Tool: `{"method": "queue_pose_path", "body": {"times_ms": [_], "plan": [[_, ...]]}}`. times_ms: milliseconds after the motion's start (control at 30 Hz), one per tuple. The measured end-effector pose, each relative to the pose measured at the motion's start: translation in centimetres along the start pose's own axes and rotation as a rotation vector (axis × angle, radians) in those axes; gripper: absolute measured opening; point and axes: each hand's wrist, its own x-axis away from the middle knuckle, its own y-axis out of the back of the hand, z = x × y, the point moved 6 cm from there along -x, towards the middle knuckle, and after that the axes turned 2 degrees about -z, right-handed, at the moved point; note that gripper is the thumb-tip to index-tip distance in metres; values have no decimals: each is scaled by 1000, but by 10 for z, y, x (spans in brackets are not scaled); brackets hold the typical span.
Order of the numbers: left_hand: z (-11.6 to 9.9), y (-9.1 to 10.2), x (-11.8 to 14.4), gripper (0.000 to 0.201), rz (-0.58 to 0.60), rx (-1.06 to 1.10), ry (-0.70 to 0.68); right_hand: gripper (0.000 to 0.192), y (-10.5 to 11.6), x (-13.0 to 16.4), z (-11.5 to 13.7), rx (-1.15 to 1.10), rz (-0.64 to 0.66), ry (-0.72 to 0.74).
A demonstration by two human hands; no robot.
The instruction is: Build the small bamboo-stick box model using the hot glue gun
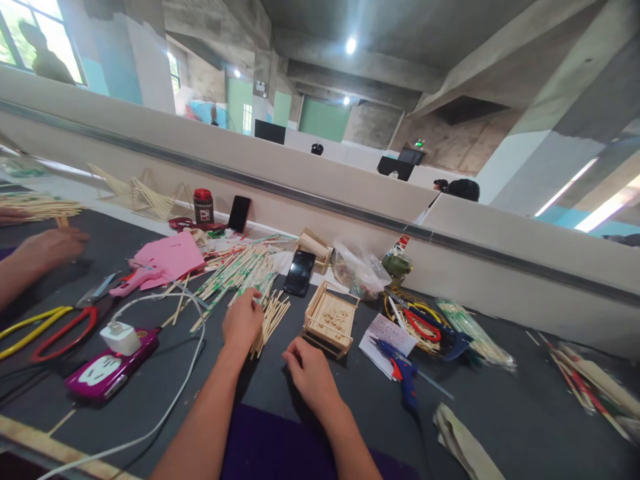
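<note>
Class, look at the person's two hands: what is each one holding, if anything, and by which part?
The left hand rests on the pile of bamboo sticks, fingertips on their upper ends. The right hand is curled on the table; any hold cannot be told.

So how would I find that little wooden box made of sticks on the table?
Start at the dark table and find the person's right hand near its front edge. Just beyond that hand sits the small stick-built tray, with a black phone behind it. It alone is an assembled open box; the sticks by the left hand lie loose.

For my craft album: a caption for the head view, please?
Left hand on loose bamboo sticks, right hand beside a small stick-built tray.
</note>
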Motion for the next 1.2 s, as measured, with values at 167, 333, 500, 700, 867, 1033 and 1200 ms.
{"method": "queue_pose_path", "body": {"times_ms": [167, 333, 500, 700, 867, 1033, 1200], "plan": [[0, -13, 6, 16, 105, -275, -50, 14, -6, 3, 0, 143, 67, 38], [-5, -26, 9, 16, 166, -406, -146, 16, -11, 3, 0, 185, 130, 74], [-2, -37, 12, 9, 251, -457, -202, 16, -13, 2, -4, 231, 152, 65], [6, -34, 6, 9, 316, -496, -221, 17, -12, 3, 0, 269, 170, 87], [1, -38, 7, 8, 370, -523, -276, 19, -11, 4, 3, 285, 185, 103], [-5, -40, 14, 17, 364, -558, -301, 19, -11, 4, 4, 320, 204, 106], [-10, -40, 20, 16, 347, -587, -314, 18, -12, 4, 6, 339, 213, 121]]}}
